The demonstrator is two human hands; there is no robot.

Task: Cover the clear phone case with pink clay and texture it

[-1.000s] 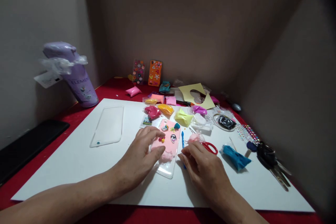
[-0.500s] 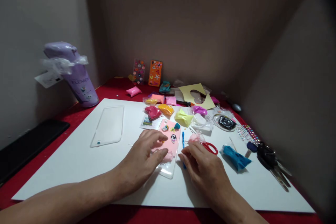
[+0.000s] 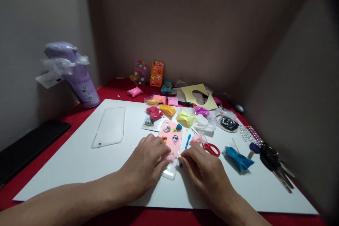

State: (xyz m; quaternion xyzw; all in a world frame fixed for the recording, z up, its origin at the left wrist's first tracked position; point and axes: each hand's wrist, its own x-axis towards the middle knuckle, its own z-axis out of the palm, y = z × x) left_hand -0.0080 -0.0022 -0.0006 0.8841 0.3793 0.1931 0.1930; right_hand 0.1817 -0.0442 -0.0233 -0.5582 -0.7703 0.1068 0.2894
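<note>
A phone case (image 3: 172, 123) lies on the white board, its upper part covered with pink clay and several small figures, its lower part bare and clear. My left hand (image 3: 148, 159) is over its left edge, thumb and fingers closed around a loose lump of pale pink clay (image 3: 171, 157) at the lower end of the pink layer. Just right of the case, my right hand (image 3: 202, 166) pinches a blue modelling tool (image 3: 188, 140). The tool's flat end points away from me, and its other end shows below my fingertips; its middle is hidden.
A second clear phone case (image 3: 109, 127) lies at left. Red-handled scissors (image 3: 212, 149), a blue clay packet (image 3: 239, 159) and keys (image 3: 277, 167) are at right. Several clay packets (image 3: 167, 110) line the back. A purple bottle (image 3: 82, 84) and black slab (image 3: 31, 148) stand left.
My left hand has come down and its fingers have closed on the pale pink clay. The blue tool has tilted, its far end swinging right and its near end left.
</note>
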